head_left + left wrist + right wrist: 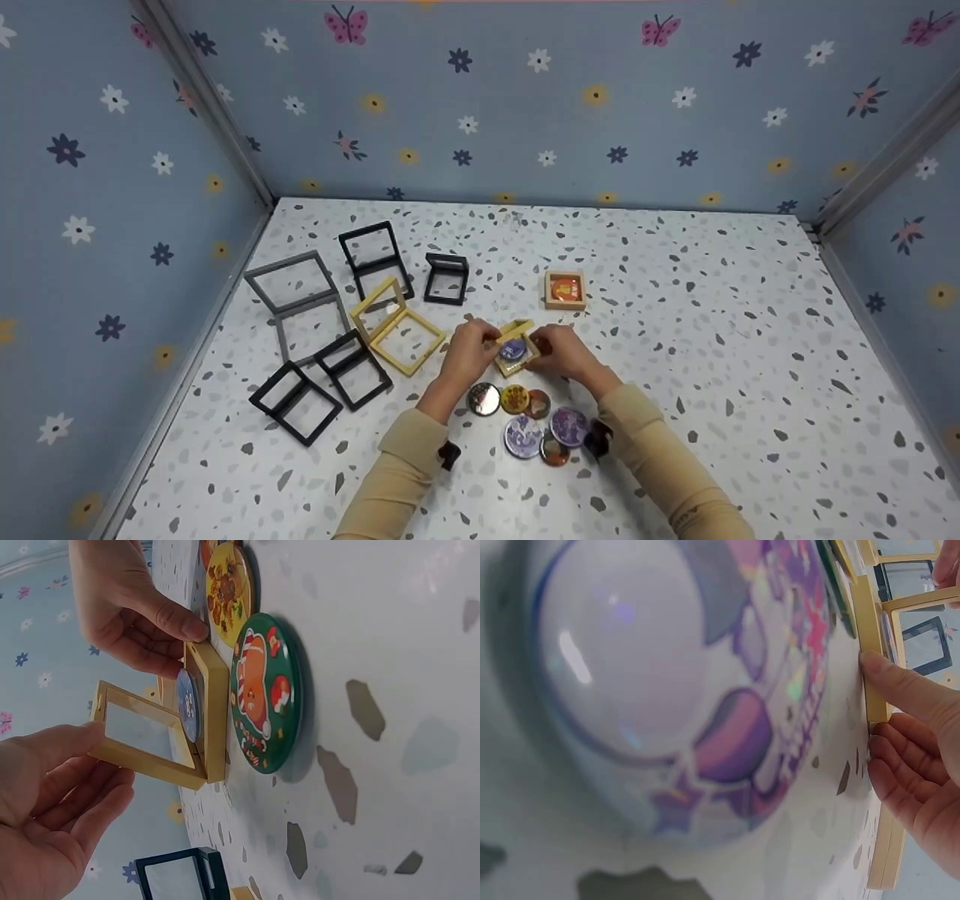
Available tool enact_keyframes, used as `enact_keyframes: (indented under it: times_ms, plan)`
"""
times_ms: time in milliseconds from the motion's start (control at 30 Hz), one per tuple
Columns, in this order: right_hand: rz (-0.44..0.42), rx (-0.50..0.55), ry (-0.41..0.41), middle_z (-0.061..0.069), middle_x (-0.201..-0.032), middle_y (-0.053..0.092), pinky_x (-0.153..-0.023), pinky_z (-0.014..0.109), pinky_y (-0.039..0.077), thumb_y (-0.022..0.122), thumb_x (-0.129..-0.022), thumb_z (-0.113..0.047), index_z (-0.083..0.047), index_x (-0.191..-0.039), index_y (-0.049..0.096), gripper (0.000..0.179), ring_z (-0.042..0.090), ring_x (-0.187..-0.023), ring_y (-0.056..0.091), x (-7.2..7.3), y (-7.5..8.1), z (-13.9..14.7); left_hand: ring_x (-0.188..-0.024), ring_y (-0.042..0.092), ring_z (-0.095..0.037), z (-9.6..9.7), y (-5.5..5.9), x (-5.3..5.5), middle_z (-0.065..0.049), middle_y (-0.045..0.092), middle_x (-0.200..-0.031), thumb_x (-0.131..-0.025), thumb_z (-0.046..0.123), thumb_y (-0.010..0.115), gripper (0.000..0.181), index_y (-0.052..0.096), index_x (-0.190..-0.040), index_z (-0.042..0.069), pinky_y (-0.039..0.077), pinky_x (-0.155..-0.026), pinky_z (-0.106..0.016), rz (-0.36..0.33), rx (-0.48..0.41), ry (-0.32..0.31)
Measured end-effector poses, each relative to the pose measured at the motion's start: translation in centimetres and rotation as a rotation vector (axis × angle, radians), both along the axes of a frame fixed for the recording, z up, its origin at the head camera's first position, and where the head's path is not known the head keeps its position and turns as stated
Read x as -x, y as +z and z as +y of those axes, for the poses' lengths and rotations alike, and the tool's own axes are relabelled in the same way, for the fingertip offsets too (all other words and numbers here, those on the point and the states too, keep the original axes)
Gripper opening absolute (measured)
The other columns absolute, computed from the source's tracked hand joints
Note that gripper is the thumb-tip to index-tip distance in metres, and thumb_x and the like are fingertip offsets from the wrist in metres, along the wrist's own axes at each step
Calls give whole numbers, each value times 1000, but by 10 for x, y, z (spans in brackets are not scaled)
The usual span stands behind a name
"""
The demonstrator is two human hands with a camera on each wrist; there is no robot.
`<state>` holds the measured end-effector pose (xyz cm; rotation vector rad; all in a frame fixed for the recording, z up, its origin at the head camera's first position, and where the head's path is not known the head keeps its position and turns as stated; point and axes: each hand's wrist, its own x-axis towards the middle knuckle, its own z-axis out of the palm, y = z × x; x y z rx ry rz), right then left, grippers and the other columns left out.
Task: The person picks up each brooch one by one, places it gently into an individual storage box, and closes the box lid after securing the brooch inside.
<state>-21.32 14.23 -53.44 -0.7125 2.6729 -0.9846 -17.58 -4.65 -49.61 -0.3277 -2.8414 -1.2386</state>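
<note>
A small yellow display frame (517, 370) sits on the table with its lid tilted up. A round blue badge (187, 706) lies inside the base, against the clear film. My left hand (469, 351) pinches the edge of the raised lid between thumb and fingers. On the other side, my right hand (566, 352) holds the base by its edge, the thumb (904, 682) on its side wall. Right in front of the frame is a green badge with a gingerbread figure (259, 694), beside a yellow sunflower badge (515, 399).
Several more round badges, among them a large purple one (568, 426), lie between my forearms. To the left stand opened black frames (354, 371), a grey frame (311, 322) and a larger yellow frame (409, 341). A closed frame with an orange badge (565, 289) lies farther back.
</note>
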Motion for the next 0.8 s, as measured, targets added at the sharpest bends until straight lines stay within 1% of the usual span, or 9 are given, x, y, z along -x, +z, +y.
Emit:
enact_keyframes:
  times_ms: [67, 233, 333, 433, 533, 633, 800]
  plan:
    - [0, -5, -5, 6, -75, 59, -59, 28, 45, 76, -67, -12, 0, -91, 64, 29, 14, -64, 52, 0, 0, 0, -76, 58, -21, 1, 0, -1, -9, 61, -82, -77, 3, 66, 10, 67, -86, -1, 48, -67, -29, -5, 5, -9]
    - [13, -4, -9, 4, -71, 57, -54, 27, 43, 76, -67, -11, -2, -82, 62, 23, 13, -60, 50, -1, -1, 0, -69, 59, -18, 5, -3, -2, -10, 61, -79, -75, 0, 65, 7, 67, -82, -2, 48, -60, -24, -14, 23, -31]
    - [26, -2, -8, 4, -67, 54, -52, 26, 40, 76, -67, -12, -3, -77, 59, 22, 12, -57, 46, -1, -2, 1, -66, 58, -16, 7, -5, -3, -9, 61, -77, -74, -1, 66, 6, 67, -80, -1, 47, -57, -23, -30, 48, -40]
    - [35, -7, -11, 4, -66, 53, -52, 27, 37, 77, -67, -12, -3, -75, 59, 22, 12, -57, 44, 0, -2, 0, -65, 57, -15, 10, -5, -3, -8, 61, -76, -73, 0, 68, 5, 67, -79, -1, 46, -55, -22, -59, 89, -50]
    - [41, -20, -15, 4, -67, 54, -54, 28, 39, 76, -67, -12, -3, -78, 61, 21, 13, -59, 46, 0, -2, -1, -66, 57, -15, 12, -5, -3, -8, 61, -78, -74, 2, 68, 5, 67, -78, -1, 46, -56, -22, -78, 129, -66]
    - [58, -30, -9, 3, -69, 56, -56, 28, 41, 76, -67, -12, -4, -80, 63, 21, 13, -61, 48, 0, -1, -1, -69, 57, -18, 13, -5, -4, -9, 61, -78, -74, 3, 68, 5, 67, -78, -1, 47, -60, -26, -69, 162, -88]
    - [103, -20, 15, 3, -67, 54, -53, 27, 38, 75, -69, -14, -4, -78, 62, 18, 13, -58, 45, -2, -1, 0, -73, 59, -21, 15, -6, -3, -9, 63, -78, -74, 3, 68, 6, 68, -78, -1, 48, -64, -30, -59, 226, -126]
